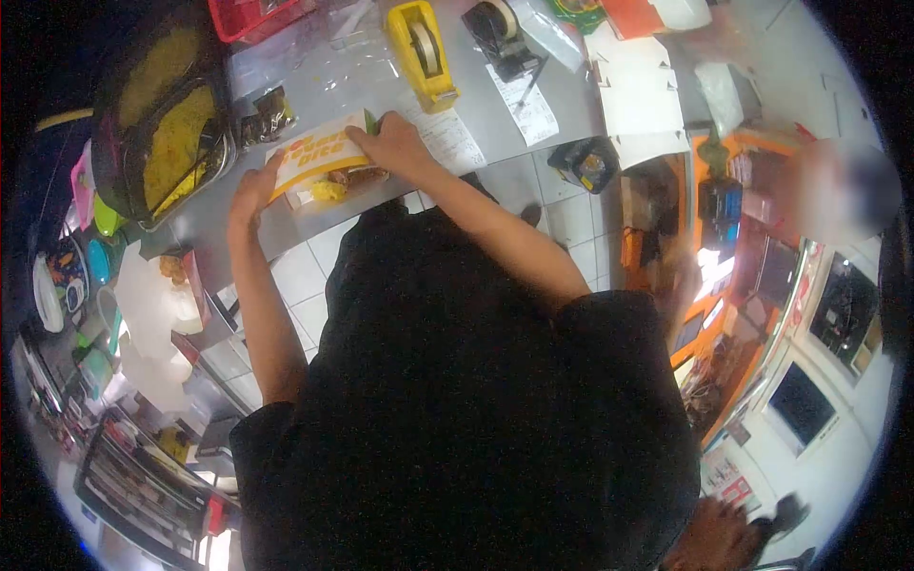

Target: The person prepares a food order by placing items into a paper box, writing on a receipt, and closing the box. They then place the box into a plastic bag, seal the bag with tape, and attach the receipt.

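Note:
A white and yellow cardboard food box (319, 152) with large orange lettering sits at the near edge of the grey counter (352, 71). Its lid is partly raised, and yellow and brown food (335, 186) shows in the opening on my side. My left hand (252, 195) grips the left end of the box. At the right end, my right hand (395, 147) holds the lid's edge, thumb on top. Fingers under the cardboard are hidden. Just behind the box lies a small dark packet (267, 116).
A yellow tape dispenser (422, 57) and a black one (502, 36) stand behind, near paper receipts (452, 140). Left is a large container of yellow food (181, 147); an open white box (636, 90) lies right. A red basket (252, 17) is at the back. Another person (843, 190) is at right.

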Demonstrator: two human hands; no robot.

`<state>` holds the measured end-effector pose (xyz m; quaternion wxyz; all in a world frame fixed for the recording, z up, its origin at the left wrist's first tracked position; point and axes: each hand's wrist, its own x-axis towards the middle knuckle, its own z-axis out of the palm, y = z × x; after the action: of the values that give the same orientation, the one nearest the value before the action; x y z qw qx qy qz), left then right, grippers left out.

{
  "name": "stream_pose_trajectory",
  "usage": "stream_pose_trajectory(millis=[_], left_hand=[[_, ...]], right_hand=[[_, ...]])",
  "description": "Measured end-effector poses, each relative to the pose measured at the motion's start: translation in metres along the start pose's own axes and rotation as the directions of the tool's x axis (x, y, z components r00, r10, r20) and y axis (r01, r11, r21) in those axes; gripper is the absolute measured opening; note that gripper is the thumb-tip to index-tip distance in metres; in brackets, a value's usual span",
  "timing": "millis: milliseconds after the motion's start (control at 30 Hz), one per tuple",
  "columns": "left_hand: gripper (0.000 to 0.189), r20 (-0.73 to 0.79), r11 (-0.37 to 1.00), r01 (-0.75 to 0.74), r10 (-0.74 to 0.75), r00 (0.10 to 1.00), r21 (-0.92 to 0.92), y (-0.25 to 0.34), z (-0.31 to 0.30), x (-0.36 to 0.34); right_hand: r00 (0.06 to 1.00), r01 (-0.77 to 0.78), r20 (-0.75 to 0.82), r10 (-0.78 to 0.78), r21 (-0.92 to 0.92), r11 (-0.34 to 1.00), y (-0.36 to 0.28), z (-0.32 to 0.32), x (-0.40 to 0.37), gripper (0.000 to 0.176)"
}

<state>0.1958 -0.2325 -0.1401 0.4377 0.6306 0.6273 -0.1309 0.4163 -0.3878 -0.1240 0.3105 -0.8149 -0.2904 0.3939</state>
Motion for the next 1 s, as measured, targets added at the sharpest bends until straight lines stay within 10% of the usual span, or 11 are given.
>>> stream_pose_trajectory(millis=[233,533,633,733,1000], left_hand=[[0.076,0.158,0.998,-0.002,-0.008,0.987,0.057,0.013,-0.014,0.002],[0.059,-0.172,0.981,-0.187,0.193,0.966,0.046,-0.011,0.043,-0.008],[0.046,-0.454,0.749,-0.526,0.663,0.595,0.403,-0.060,0.084,0.020],[0.042,-0.629,0.815,-0.568,0.499,0.596,0.109,-0.027,0.090,-0.015],[0.087,-0.343,0.613,-0.673,0.790,0.509,0.414,-0.016,0.066,-0.049]], right_hand=[[1.000,0.000,0.022,0.001,-0.029,1.000,0.004,0.004,0.002,0.066],[0.950,0.276,-0.087,-0.299,-0.212,0.938,0.042,0.033,0.000,0.048],[0.943,0.306,-0.091,-0.322,-0.150,0.940,0.047,0.035,-0.009,0.049],[0.944,0.307,-0.103,-0.315,-0.081,0.948,0.051,0.039,-0.014,0.049],[0.961,0.272,0.075,-0.267,-0.078,0.959,0.046,0.026,-0.004,0.053]])
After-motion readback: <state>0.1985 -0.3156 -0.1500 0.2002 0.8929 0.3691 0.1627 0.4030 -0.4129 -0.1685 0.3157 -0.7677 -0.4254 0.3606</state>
